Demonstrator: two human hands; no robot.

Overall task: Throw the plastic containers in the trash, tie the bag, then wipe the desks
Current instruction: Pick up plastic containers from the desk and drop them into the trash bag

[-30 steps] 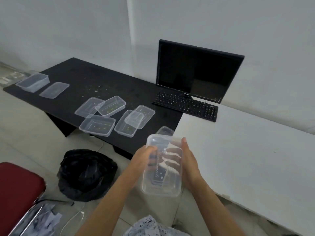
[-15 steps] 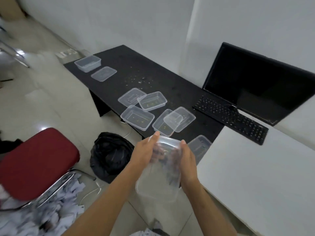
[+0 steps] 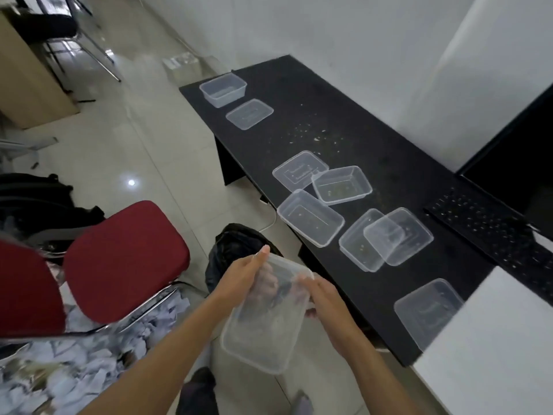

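One clear plastic container (image 3: 263,322) is gripped by my left hand (image 3: 244,275) and right hand (image 3: 327,298), just near of the black trash bag (image 3: 239,247) on the floor, not yet dropped in; other containers (image 3: 309,217) and crumbs (image 3: 314,136) litter the black surface (image 3: 374,163), so tying and wiping remain

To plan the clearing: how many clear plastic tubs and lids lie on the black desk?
8: far tub and far lid; middle lid with two tubs; overlapping tub and lid near the keyboard; one piece beside the white desk. Nested ones may be hidden.
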